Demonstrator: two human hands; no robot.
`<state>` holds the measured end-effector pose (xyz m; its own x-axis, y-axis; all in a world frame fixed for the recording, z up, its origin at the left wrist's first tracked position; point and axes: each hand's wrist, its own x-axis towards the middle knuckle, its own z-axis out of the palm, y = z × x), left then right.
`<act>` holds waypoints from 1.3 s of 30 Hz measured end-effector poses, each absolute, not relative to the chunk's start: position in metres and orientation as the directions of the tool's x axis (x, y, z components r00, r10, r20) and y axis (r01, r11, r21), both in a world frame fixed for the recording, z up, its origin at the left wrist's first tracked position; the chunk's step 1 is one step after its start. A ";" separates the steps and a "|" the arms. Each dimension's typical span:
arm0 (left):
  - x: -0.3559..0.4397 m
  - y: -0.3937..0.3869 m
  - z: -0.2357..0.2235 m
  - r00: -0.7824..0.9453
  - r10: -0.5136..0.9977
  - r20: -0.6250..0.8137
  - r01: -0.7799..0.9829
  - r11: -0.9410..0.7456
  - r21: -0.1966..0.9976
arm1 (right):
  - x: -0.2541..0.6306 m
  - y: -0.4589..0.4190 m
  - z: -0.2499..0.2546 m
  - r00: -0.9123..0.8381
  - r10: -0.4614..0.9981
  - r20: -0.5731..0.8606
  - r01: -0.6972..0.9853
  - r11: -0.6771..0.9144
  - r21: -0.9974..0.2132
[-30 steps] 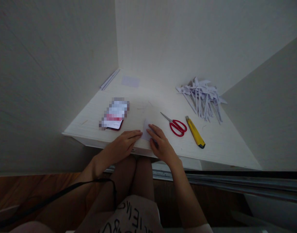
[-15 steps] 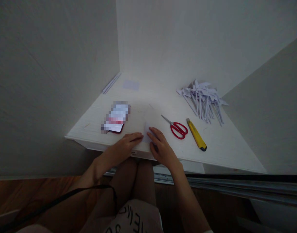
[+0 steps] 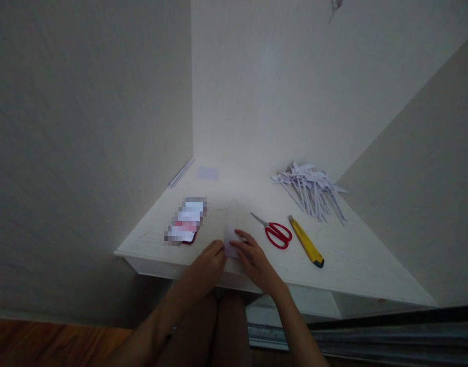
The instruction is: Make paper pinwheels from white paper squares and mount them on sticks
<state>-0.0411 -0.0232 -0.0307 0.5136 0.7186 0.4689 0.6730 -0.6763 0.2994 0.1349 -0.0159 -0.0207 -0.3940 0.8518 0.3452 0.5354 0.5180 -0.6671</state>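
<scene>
A small piece of white paper (image 3: 230,243) lies near the front edge of the white table. At its left edge, my left hand (image 3: 209,265) has its fingers curled and pinched on the paper. My right hand (image 3: 254,259) rests on the paper's right side with fingers stretched out and a little apart. Just right of that hand lie scissors (image 3: 278,235) with red handles, blades pointing away to the left. Beside them is a yellow box cutter (image 3: 306,242). To the left of my hands lies a phone (image 3: 188,220) with its screen lit and partly blurred.
A pile of paper pinwheels on rolled paper sticks (image 3: 310,186) lies at the back right. Rolled paper sticks (image 3: 181,173) lie along the left wall, near a flat paper sheet (image 3: 208,173). Walls enclose the white table (image 3: 241,191) on three sides.
My view has tilted up, so the table appears lower. The left hand's fingers, earlier stretched flat by the paper, are now curled at its edge. The right hand stays on the paper.
</scene>
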 end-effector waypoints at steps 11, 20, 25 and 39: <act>-0.038 -0.025 -0.024 0.550 0.719 0.426 0.680 -0.681 0.272 | 0.122 0.026 -0.003 -0.306 0.952 0.011 0.614 0.206 -0.762; -0.018 0.047 0.004 0.044 0.949 0.311 0.238 -0.313 0.920 | 0.140 0.057 0.018 -0.018 0.982 0.189 0.074 0.190 -0.979; 0.019 0.089 0.043 0.059 0.943 0.327 -0.129 -0.317 0.940 | 0.147 0.090 0.049 0.034 0.948 0.316 -0.182 0.317 -0.931; 0.036 0.117 0.048 -0.172 0.889 0.424 -0.059 -0.439 0.897 | 0.154 0.121 0.041 0.004 0.924 0.383 -0.293 0.368 -0.883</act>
